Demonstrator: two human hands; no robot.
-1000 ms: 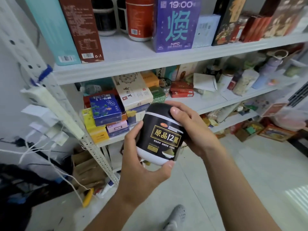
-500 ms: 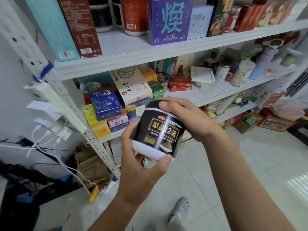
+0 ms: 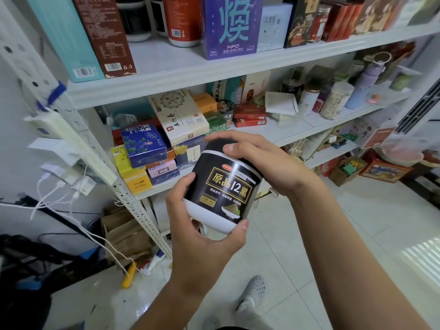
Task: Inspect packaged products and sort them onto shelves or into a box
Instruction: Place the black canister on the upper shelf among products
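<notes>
Left hand (image 3: 202, 236) gripping the black, white-bottomed round jar (image 3: 226, 191) from below, right hand (image 3: 269, 167) clasping its top, I'd rotate it slowly.

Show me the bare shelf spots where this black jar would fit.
Top shelf: a bare strip in front of the red canister, between the brown box and the purple box. Middle shelf: a bare patch right of the flat red boxes, in front of the white paper bag. Its left end, around the blue box, is crowded.
</notes>
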